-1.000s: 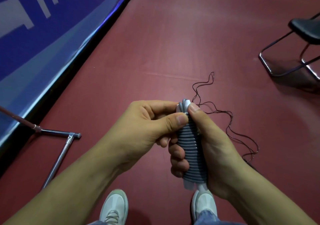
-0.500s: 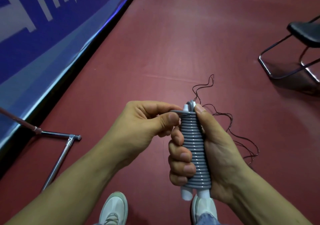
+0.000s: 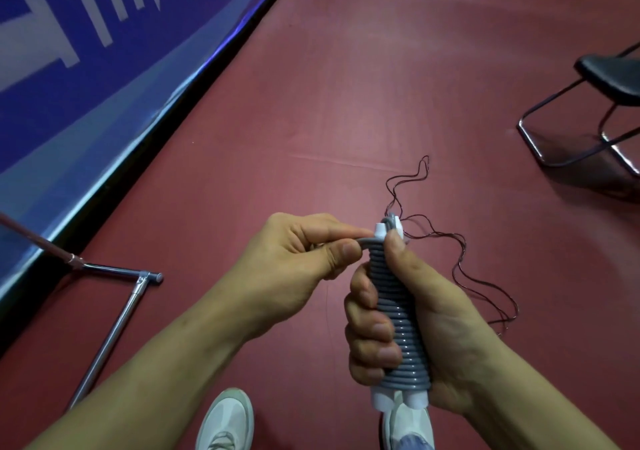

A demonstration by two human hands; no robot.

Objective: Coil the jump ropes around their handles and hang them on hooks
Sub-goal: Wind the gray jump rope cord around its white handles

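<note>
Since the earlier head-view frame, the left hand (image 3: 294, 259) has drawn the last grey turn sideways at the coil's top; its fingers (image 3: 341, 252) pinch that end. The right hand (image 3: 436, 331) curls round the coiled jump rope (image 3: 398, 318) on its white handles (image 3: 382, 404), above the floor (image 3: 346, 103). Probably best: keep it taut and tuck the end between the handle tips.

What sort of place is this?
Likely an indoor sports hall: dark red floor, a blue barrier board with white lettering along its edge, and a grey jump rope coiled round its handles.
</note>
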